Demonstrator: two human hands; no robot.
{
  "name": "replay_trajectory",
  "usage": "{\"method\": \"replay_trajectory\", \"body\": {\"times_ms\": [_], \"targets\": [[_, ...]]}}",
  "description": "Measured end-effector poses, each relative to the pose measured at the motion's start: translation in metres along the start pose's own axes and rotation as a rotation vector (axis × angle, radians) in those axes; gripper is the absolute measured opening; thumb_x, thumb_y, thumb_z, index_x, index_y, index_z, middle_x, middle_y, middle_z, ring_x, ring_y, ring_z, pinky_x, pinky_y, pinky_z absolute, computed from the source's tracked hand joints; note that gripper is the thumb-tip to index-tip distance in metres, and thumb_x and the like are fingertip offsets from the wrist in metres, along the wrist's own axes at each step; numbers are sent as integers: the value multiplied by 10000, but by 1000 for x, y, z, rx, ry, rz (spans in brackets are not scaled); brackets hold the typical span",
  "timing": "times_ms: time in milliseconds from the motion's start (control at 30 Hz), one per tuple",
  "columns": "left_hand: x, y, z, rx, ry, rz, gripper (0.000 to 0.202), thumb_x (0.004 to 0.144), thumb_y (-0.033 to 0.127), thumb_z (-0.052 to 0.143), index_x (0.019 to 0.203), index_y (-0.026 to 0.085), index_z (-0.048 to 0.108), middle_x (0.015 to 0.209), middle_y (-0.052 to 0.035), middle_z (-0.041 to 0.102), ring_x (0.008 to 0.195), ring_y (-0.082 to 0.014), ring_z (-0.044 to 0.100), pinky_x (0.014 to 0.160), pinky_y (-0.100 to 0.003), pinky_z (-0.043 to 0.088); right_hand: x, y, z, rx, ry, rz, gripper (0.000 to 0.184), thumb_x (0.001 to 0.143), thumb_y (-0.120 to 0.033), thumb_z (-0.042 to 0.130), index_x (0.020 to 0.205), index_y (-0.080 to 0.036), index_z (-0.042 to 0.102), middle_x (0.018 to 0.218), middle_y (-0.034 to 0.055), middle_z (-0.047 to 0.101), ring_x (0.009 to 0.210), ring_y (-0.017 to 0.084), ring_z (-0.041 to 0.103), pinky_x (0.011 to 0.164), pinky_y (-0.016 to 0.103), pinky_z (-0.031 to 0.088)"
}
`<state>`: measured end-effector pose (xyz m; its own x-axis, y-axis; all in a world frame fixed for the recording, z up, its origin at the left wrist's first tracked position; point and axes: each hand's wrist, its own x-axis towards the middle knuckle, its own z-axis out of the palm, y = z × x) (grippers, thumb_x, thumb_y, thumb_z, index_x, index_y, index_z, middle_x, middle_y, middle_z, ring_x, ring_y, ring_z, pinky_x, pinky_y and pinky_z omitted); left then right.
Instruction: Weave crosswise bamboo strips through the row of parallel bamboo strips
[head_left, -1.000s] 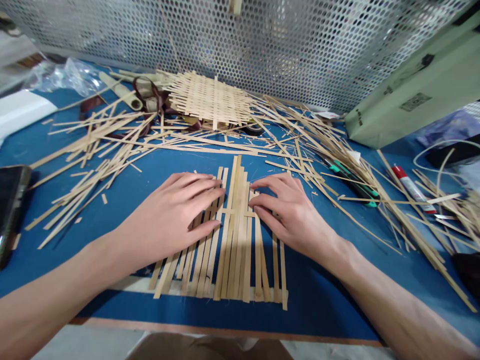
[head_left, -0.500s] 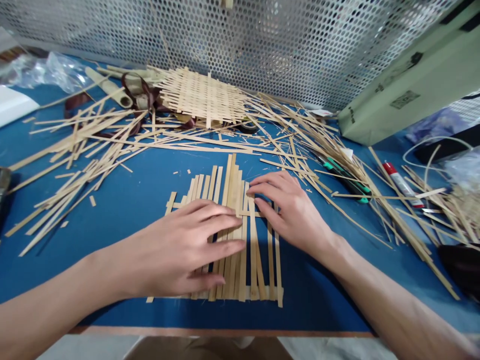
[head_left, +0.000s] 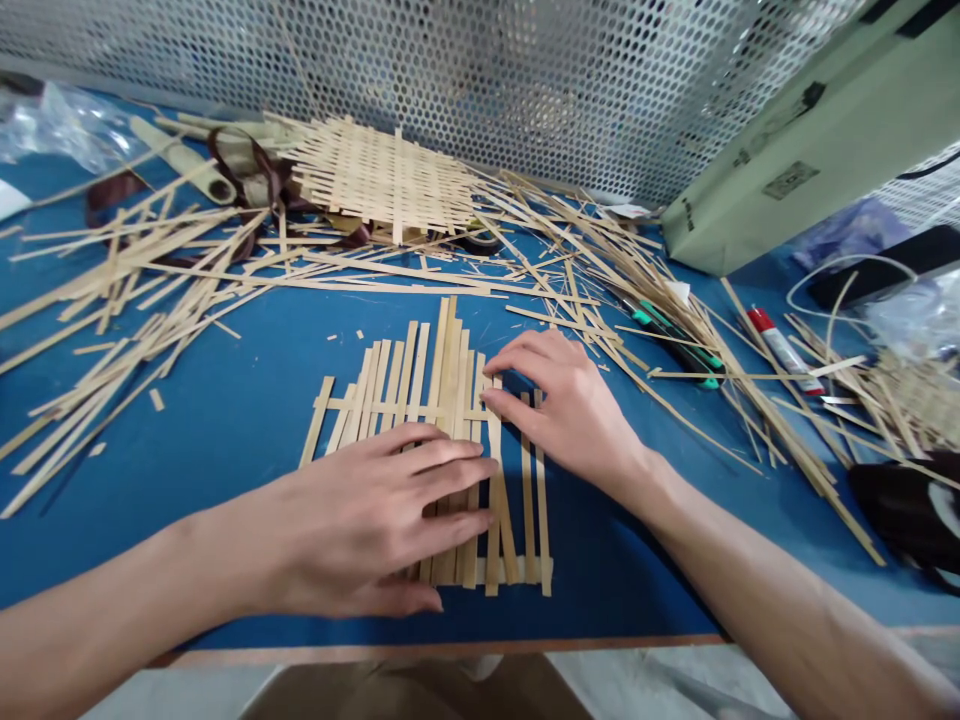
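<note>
Pale bamboo strips (head_left: 450,350) stand side by side in a row on the blue work surface, their upper ends uneven. A thin cross strip (head_left: 386,408) runs over or under them near the top. Along their lower ends lies a pale band (head_left: 534,570). My left hand (head_left: 375,510) rests over the middle and lower part of the row, fingers spread. At the row's right side, my right hand (head_left: 562,400) pinches the upper end of one bamboo strip (head_left: 494,470) between thumb and fingers. Its lower end pokes past the band, and another strip slants beside it.
A woven bamboo mat (head_left: 382,180) lies at the back, before a perforated metal panel (head_left: 450,60). Loose strips (head_left: 150,260) are strewn left, behind and right. A green-black cutter (head_left: 679,340), a red-capped tube (head_left: 784,350) and a green bag (head_left: 757,180) are to the right.
My left hand has slid toward me, uncovering more of the upper strips. The strip in my right hand has shifted slightly toward me. The whole view has shifted a little.
</note>
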<state>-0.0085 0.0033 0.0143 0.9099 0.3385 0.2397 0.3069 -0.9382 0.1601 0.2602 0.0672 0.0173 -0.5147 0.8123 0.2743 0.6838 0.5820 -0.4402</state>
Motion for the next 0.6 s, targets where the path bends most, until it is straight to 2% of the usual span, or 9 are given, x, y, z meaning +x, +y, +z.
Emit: {"method": "replay_trajectory", "body": {"times_ms": [167,367,467,600], "targets": [[1,1,2,-14,-6,-8,601,964,647,871,1443,307,743,1576,-70,733,1449,-289,685,1274,-427,500,2,0,2,-4,-41,14,99,1054,-299,750,1085,-382,796,1144,75,824,1116,381,750,984,678,573],[-3,1,1,-22,-4,-21,569,1060,669,749,1502,312,719,1643,-61,690,1483,-280,672,1316,-441,457,2,-1,3,-3,-51,22,116,1054,-264,751,1058,-378,766,1160,52,824,1154,365,759,1019,669,563],[-5,2,-3,-45,49,-20,470,1130,642,643,1451,317,755,1598,-52,725,1442,-273,698,1311,-443,456,3,-1,3,23,-62,31,140,1046,-230,748,1041,-370,746,1127,53,823,1149,361,758,1021,656,553],[-6,2,-6,-82,77,6,472,1173,615,571,1424,268,769,1510,-49,781,1380,-255,733,1266,-404,486,6,-5,0,140,-75,60,182,1011,-178,742,978,-355,713,1047,54,809,1098,360,761,993,638,558]]}}
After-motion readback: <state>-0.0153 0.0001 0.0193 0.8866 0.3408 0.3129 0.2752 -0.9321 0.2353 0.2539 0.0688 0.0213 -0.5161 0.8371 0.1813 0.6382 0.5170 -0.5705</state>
